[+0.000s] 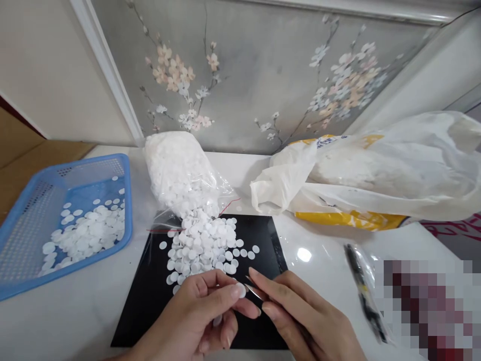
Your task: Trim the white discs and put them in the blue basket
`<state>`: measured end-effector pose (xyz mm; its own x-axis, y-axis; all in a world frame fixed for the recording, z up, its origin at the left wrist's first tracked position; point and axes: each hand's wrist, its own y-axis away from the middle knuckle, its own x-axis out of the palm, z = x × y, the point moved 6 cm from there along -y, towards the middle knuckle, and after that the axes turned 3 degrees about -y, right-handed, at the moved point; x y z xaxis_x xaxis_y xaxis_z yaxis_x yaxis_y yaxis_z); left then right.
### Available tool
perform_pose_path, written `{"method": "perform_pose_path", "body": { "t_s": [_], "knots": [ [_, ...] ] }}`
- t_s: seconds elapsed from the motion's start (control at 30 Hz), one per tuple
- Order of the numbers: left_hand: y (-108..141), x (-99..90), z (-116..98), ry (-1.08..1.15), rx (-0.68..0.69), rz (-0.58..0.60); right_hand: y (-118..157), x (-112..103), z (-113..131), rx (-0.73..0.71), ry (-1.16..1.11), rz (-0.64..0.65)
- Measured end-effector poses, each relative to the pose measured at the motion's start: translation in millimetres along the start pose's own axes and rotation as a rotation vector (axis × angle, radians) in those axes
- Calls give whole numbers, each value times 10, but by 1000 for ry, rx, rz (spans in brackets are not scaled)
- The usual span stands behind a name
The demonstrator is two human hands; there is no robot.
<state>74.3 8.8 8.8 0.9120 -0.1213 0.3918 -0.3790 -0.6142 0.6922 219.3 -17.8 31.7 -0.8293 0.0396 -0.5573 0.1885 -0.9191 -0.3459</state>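
Flower-painted panelling (255, 75) backs a white table (75, 316), where a black mat (139, 311) probably makes the piled white discs (199, 245) stand out. Above it, the left hand (206, 306) pinches one disc (241, 290) between thumb and finger, seemingly leaving its edge exposed; the right hand (300, 306) holds tweezers (259, 293) between thumb and index finger, their parted tips just beside it.

On one mat (137, 311), uncountable discs (199, 243); over it, two hands (195, 311) (311, 306), one tweezers (257, 292); left, one basket (128, 210); right, one packet (364, 293); behind, two bags (180, 170) (361, 165).
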Motion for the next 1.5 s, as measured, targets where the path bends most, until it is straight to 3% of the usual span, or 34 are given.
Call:
{"method": "perform_pose_path", "body": {
  "t_s": [0.2,0.6,1.0,1.5],
  "knots": [
    [-23,-22,13,-40,18,20,9,-5,49,-120,99,89],
    [-64,-55,45,-151,71,76,39,2,75,-166,175,143],
    [-37,-25,27,0,36,35,44,-1,105,-185,239,97],
    [12,7,-21,-36,15,23,53,-4,119,-203,251,109]
  ]
}}
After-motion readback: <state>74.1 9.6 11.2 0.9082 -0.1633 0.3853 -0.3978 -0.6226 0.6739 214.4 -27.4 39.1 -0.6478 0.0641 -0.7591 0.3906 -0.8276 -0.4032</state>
